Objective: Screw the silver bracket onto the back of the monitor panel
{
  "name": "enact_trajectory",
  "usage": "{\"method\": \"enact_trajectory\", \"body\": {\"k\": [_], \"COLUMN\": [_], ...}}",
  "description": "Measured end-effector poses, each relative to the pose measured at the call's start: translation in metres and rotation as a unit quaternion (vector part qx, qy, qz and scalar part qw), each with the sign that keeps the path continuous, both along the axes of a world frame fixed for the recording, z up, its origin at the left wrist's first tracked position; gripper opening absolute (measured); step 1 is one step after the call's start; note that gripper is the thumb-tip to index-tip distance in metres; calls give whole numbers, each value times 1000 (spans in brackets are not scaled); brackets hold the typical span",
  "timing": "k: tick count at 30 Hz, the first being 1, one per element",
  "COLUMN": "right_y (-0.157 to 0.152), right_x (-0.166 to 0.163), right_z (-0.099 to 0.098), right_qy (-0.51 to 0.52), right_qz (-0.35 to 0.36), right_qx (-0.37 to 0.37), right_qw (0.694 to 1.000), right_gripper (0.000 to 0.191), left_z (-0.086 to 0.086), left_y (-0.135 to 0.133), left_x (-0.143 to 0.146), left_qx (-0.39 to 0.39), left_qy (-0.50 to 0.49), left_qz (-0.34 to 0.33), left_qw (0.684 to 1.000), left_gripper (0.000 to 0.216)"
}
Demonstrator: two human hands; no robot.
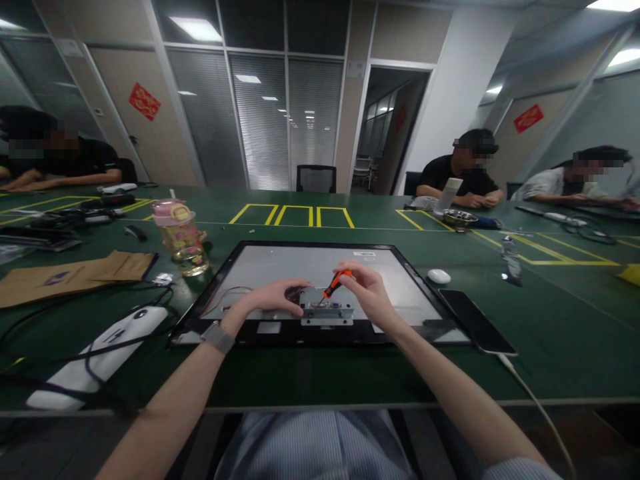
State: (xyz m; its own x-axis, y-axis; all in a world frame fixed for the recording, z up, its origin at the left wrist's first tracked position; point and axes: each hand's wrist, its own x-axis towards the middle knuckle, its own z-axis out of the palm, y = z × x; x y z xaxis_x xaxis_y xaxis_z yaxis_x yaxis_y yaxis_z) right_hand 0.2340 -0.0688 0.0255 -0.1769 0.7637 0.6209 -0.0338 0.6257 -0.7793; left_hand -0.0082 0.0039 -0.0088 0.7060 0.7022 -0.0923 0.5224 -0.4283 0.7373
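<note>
A flat display panel [273, 267] with a silver-grey back and black frame lies in front of me. On its near half sits a metal bracket [327, 321] with small parts fixed to it. My right hand [367, 290] is closed around the orange-and-black handle of a screwdriver [335, 284], whose shaft slants down to the bracket. Whether its tip sits in a screw is too small to tell. At the bracket's left end, my left hand [273, 298] curls with thumb and fingers around a small dark part that I cannot identify.
A drink bottle [183, 237] and a paper bag [75, 277] stand left of the panel, near a white power strip [100, 360] with black cables. To the right lie an earbud case [439, 276] and a phone [475, 321] on a charging cable. Several people sit across the table.
</note>
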Motion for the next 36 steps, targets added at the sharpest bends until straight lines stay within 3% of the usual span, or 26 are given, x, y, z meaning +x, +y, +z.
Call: {"method": "enact_trajectory", "body": {"k": [9, 13, 18, 23, 36], "right_y": [-6, -5, -3, 0, 2], "right_x": [1, -1, 2, 5, 4], "right_z": [8, 6, 7, 2, -3], "right_qy": [-64, -25, 33, 21, -66], "right_qz": [56, 74, -53, -212, -304], "right_qx": [-5, -5, 34, 97, 168], "right_qw": [996, 997, 997, 972, 936], "right_gripper": [41, 43, 38, 37, 29], "left_z": [2, 4, 4, 6, 4], "left_y": [-2, -3, -3, -5, -3], "left_x": [0, 1, 0, 0, -2], "left_qx": [5, 11, 12, 2, 18], "left_qy": [6, 15, 16, 12, 21], "left_qz": [1, 2, 1, -1, -2], "left_qw": [1000, 1000, 1000, 1000, 1000], "left_gripper": [78, 78, 77, 75, 79]}}
